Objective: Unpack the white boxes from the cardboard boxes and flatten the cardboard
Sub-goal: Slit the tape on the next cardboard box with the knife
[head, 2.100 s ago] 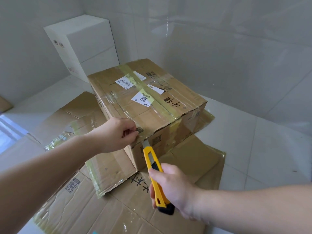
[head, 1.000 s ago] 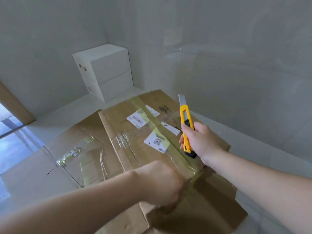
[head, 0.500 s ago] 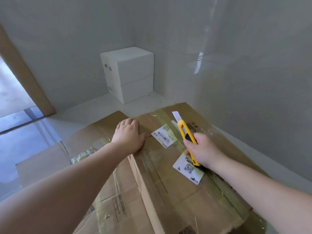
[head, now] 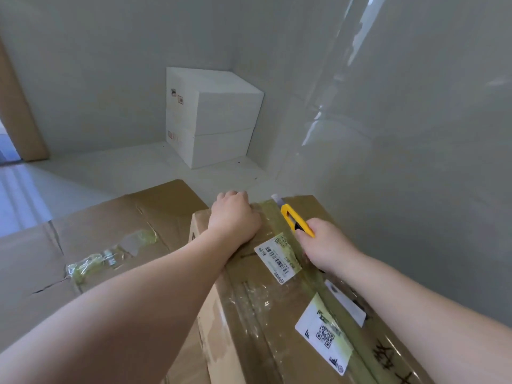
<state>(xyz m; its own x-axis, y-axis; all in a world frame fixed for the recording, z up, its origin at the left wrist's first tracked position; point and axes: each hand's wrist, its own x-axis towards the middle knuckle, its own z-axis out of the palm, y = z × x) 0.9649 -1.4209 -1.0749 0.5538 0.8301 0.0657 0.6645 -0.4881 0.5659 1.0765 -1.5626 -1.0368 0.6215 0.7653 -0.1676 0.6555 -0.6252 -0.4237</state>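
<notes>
Two pale glossy walls (head: 388, 120) meet in a corner at the upper middle of the frame, above a light tiled floor (head: 116, 173). Flattened brown cardboard sheets (head: 91, 245) with scraps of crumpled clear tape cover the floor at the left. A sealed brown cardboard box (head: 266, 322), wrapped in clear tape and bearing white barcode and QR labels, fills the lower middle and right. Stacked in the corner, well apart from it, stand two white rectangular boxes (head: 213, 117).

Both bare forearms reach in from the bottom edge. The left hand (head: 235, 217) lies palm down on the box's far top, its fingers (head: 231, 195) curled together over the far edge. The right hand (head: 324, 245) rests just beside it on the greenish tape strip (head: 318, 284) along the lid's middle, fingers pressed around a yellow utility knife (head: 295, 218) whose blade tip sits at the far edge, on the strip.
</notes>
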